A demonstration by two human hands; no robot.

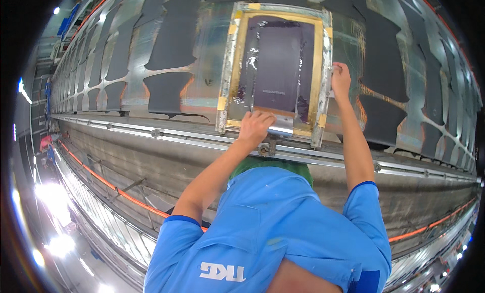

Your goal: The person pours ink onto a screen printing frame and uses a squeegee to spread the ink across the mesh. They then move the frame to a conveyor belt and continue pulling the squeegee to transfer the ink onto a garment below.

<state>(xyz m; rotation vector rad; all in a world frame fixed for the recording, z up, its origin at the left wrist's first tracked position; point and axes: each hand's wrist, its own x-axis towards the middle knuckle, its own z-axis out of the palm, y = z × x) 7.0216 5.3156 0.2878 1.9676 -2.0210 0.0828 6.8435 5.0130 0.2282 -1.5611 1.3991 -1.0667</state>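
Observation:
A screen-printing frame (226,76) lies flat on the table before me, its edges patched with yellow tape. Dark ink streaks the purple-grey mesh (280,55) inside it. My left hand (257,127) is closed round one end of a squeegee (282,125), a metal-backed bar with a brownish edge, resting across the near end of the mesh. At the frame's right side, my right hand (341,81) has its fingers curled against the outer edge, gripping it. What lies beneath the frame is mostly hidden.
Dark cut fabric pieces (174,40) lie in rows along the long table, left and right of the frame. A metal rail (202,141) with small stops runs along the table's near edge, close to my body. An orange pipe (116,189) runs below it.

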